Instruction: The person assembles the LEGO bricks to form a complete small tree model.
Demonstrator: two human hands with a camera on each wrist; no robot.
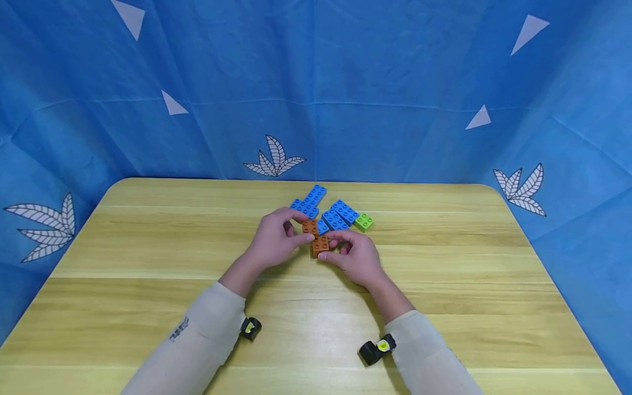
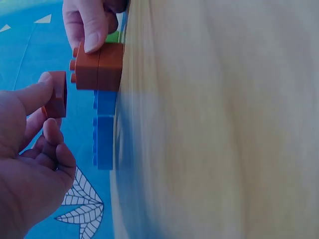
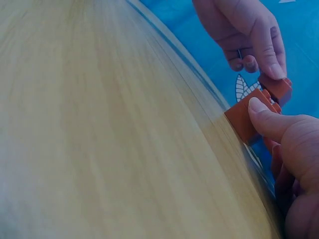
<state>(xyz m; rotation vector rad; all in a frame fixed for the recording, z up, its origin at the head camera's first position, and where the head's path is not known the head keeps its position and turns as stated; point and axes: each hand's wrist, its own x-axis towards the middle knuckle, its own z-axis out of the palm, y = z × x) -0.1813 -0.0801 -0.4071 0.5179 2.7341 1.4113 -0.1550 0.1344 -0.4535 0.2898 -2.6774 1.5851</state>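
Note:
In the head view my left hand (image 1: 274, 238) pinches an orange-brown brick (image 1: 310, 227) between thumb and fingertips. The left wrist view shows this brick (image 2: 60, 94) tilted and raised off the table, apart from the other brown pieces. My right hand (image 1: 357, 258) holds a stack of two orange-brown bricks (image 1: 320, 247) by its sides, thumb in front. That stack (image 2: 109, 69) stands studs up, low at the tabletop; whether it touches the wood is unclear. Just behind the hands lie several blue bricks (image 1: 335, 219) and one lime green brick (image 1: 364, 221).
The wooden table (image 1: 444, 263) has rounded far corners. A blue patterned cloth (image 1: 385, 82) hangs behind it and along both sides. Farther back, more blue bricks (image 1: 315, 195) lie joined or close together. Black wrist cameras (image 1: 371, 353) are strapped to both sleeves.

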